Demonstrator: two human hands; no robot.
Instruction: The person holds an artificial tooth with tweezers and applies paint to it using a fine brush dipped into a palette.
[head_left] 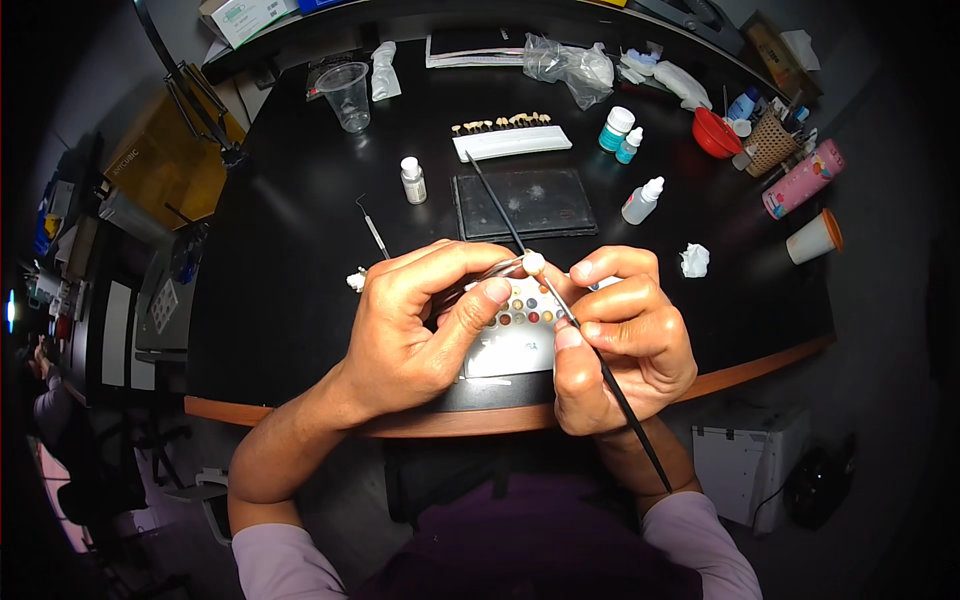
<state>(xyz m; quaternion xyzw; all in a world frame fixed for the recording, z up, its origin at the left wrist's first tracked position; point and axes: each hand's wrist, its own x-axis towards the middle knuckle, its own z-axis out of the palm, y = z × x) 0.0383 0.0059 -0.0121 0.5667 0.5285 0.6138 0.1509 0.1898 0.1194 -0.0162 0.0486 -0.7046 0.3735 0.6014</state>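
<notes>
My left hand [410,330] is closed around slim metal pieces, apparently a holder, with a small white tooth-shaped piece [532,263] at the tip. My right hand [625,350] grips a thin black-handled brush [630,420], its tip at that white piece. Another dark rod [490,192] extends beyond the piece toward the back; where it is held is hidden. Beneath both hands lies a white palette [508,355] with several coloured round wells.
The black desk [270,340] holds a dark slab [525,200], tooth shade samples [510,142], bottles [640,200], a plastic cup [352,95], paper cup [810,240], red bowl [716,133], metal probe [372,230] and crumpled tissue [695,260]. Another person [50,400] is at far left.
</notes>
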